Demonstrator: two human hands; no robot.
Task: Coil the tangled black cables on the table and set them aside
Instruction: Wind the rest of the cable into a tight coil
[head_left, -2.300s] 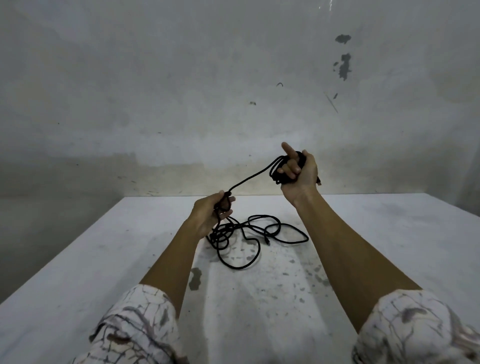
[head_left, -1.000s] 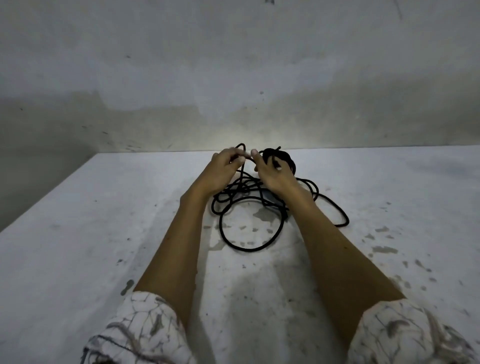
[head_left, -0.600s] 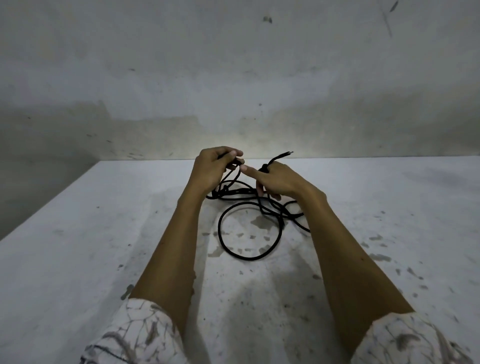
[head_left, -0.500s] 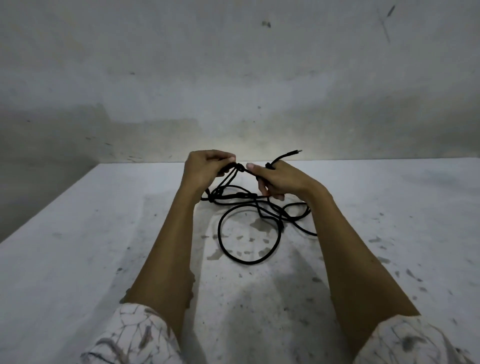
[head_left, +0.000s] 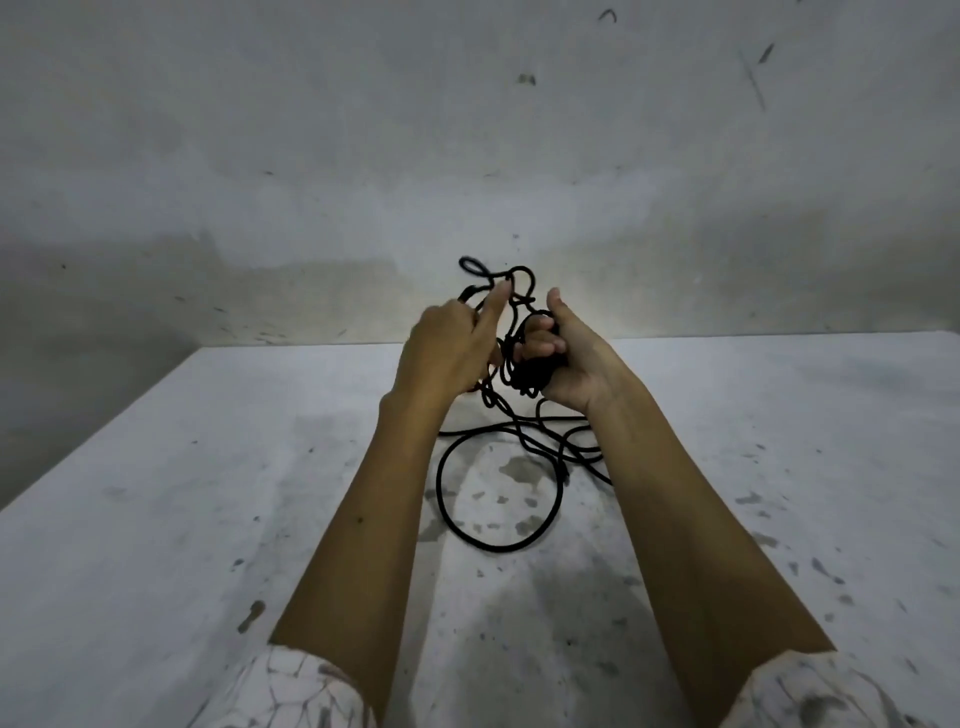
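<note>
Behind the stained white desk (head_left: 208, 519) stands only a bare grey wall (head_left: 311, 130), and I see the black cables (head_left: 501, 364) raised above the middle of the desk, toward its far edge, the right hand (head_left: 566, 364) clenched around a wound bundle, the left hand (head_left: 447, 348) pinching a knotted loop, while a loose ring of cable (head_left: 452, 525) lies on the surface between my forearms. I judge that pulling the loop upward could tighten the knot instead of opening it, or the bundle could slip and unwind. I can read no brand, label or writing anywhere.
</note>
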